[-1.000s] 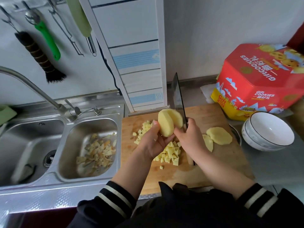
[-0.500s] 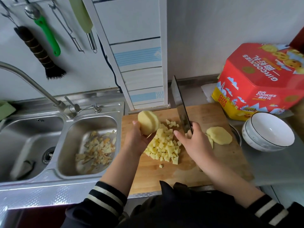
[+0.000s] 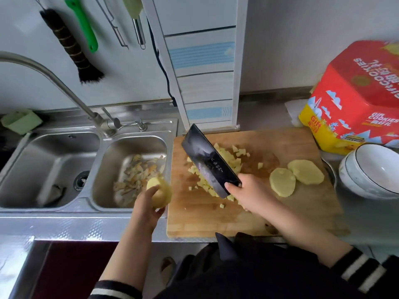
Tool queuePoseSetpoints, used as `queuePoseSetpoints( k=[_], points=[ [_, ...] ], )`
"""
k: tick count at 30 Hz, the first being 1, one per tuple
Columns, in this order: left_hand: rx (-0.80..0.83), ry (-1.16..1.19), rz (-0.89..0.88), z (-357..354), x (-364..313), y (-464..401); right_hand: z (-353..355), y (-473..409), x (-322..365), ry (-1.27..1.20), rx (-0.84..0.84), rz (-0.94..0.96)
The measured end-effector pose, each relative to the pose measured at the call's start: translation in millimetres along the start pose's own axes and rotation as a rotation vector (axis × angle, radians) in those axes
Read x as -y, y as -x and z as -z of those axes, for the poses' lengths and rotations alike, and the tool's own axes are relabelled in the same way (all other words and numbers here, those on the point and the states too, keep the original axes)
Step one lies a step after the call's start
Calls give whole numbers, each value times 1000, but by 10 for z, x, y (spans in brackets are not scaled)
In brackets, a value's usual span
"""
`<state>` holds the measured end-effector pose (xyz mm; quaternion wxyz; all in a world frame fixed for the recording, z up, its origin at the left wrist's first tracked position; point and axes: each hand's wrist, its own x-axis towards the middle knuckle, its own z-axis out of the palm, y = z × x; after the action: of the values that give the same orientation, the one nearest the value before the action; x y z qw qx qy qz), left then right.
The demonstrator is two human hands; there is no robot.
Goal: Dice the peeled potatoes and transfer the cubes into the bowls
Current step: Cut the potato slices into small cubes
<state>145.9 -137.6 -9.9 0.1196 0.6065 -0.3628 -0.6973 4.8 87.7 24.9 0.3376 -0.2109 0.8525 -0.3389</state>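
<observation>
A cleaver (image 3: 210, 161) is gripped at its handle by the right hand (image 3: 251, 194), the blade laid broad side up and tilted over the heap of potato cubes (image 3: 228, 160) on the cutting board (image 3: 216, 216). Held flat in this way, the blade appears suited to gathering or scooping the cubes rather than to cutting them. An uncut piece of peeled potato (image 3: 160, 192) is clasped in the curled fingers of the left hand (image 3: 146, 209), which is held off the board, over the near rim of the sink (image 3: 103, 203); it is presumably kept aside so that the board is left free for the blade. Two potato slices (image 3: 295, 179) lie just beyond the right hand on its outer side, overlapping, not yet diced. Further out on the same side, stacked white bowls (image 3: 371, 175) stand beside the board; no cubes can be seen in the top one, though its interior is only partly in view. Peelings (image 3: 133, 173) lie in the sink basin ahead of the left hand. The transfer is judged not yet begun.
</observation>
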Motion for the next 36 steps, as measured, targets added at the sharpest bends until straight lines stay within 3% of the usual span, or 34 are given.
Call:
queuePoseSetpoints(
  k=[3,9,16,26,36],
  points=[
    [18,14,17,66,83,11,-207,-138,48,74,144,7],
    [76,-268,-132,62,319,17,-568,-237,122,184,257,-35],
    [25,-744,-317,-145,427,118,-578,-402,133,100,130,-120],
    [110,-1062,-480,-406,530,85,-544,-423,26,-9,-11,-246],
    [53,-1370,-552,-438,610,-29,-376,-392,-71,-97,-43,-286]
  ],
)
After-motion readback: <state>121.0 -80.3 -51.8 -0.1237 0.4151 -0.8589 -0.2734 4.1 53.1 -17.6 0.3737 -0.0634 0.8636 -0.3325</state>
